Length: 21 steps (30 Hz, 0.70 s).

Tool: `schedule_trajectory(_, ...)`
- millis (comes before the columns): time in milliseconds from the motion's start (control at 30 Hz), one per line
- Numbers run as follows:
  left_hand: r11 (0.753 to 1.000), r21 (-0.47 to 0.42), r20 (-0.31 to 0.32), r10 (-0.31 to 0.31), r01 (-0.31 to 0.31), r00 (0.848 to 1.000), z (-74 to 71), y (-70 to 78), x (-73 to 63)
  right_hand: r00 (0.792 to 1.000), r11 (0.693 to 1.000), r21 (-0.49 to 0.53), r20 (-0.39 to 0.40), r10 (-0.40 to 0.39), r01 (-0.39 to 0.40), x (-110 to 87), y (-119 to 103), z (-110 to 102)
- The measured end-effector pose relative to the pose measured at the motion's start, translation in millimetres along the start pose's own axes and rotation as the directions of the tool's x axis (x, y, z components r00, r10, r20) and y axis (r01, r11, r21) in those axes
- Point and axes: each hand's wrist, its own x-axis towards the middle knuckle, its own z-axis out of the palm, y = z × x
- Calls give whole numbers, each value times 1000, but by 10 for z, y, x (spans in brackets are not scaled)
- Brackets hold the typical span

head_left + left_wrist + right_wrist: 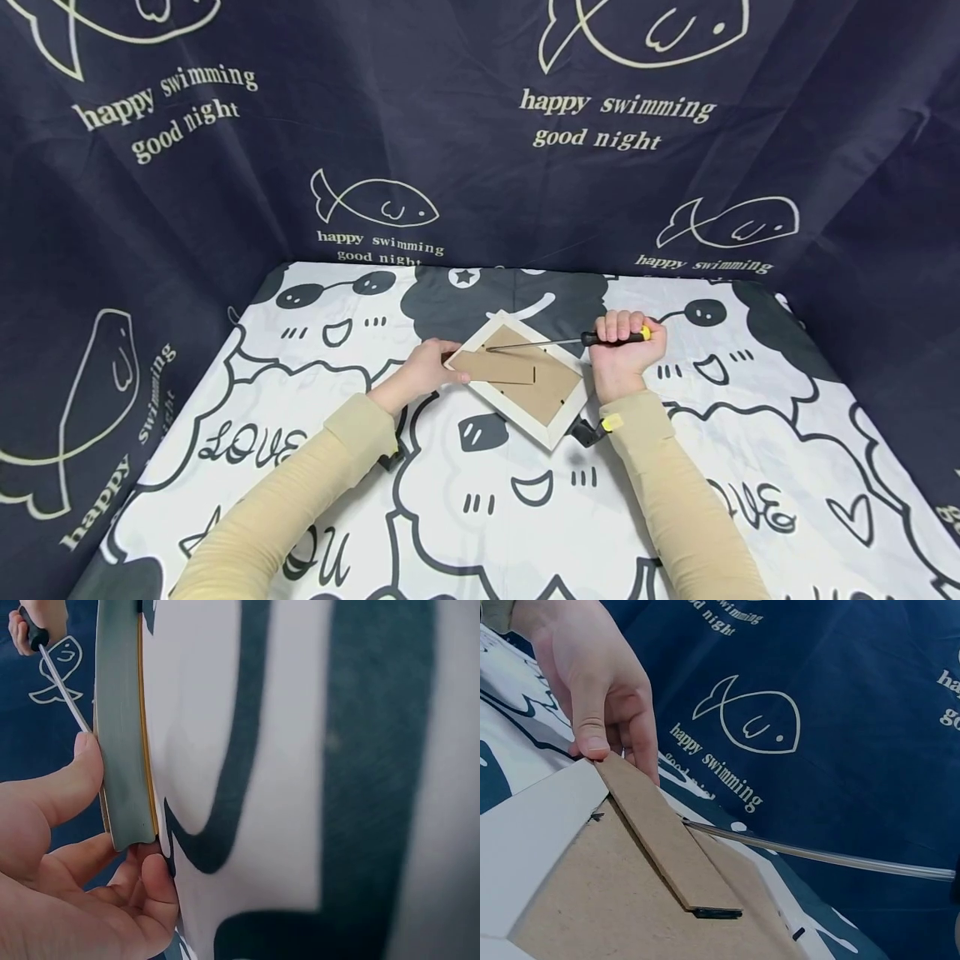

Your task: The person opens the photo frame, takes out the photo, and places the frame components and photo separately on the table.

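A picture frame (553,435) lies face down, showing its white border, brown backing board (607,885) and a brown stand flap (667,840). My left hand (431,367) pinches the frame's left corner, thumb on top and fingers curled beneath, as the left wrist view shows. My right hand (628,354) grips the black and yellow handle of a screwdriver (547,342). Its metal shaft (817,856) reaches leftward over the backing. The tip meets the frame's inner edge beside the flap; whether it sits under a small black tab is too small to tell.
A white cloth (480,492) with black cartoon drawings covers the table. Dark blue curtains (487,142) with fish prints hang behind and at both sides. A black device with a yellow part (590,432) is strapped at my right wrist, close to the frame's right corner.
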Motion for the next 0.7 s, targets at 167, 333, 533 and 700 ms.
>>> schedule_trajectory(167, 1000, 9, 14, 21, -21, 1000, -14, -4, 9, 1000, 1000, -3, 4, -16, 16, 8, 12, -12)
schedule_trajectory(333, 999, 40, 26, 22, -24, 999, -24, 7, 8, 1000, 1000, -5, 18, -20, 20, 9, 25, -32)
schedule_trajectory(533, 997, 73, 53, 36, -40, 998, -43, 36, 23, 999, 999, 3, 22, -32, 32, -4, 39, -43)
schedule_trajectory(700, 995, 89, 78, 36, -43, 996, -71, 55, 37, 999, 1000, 17, 48, -25, 24, -20, 50, -49)
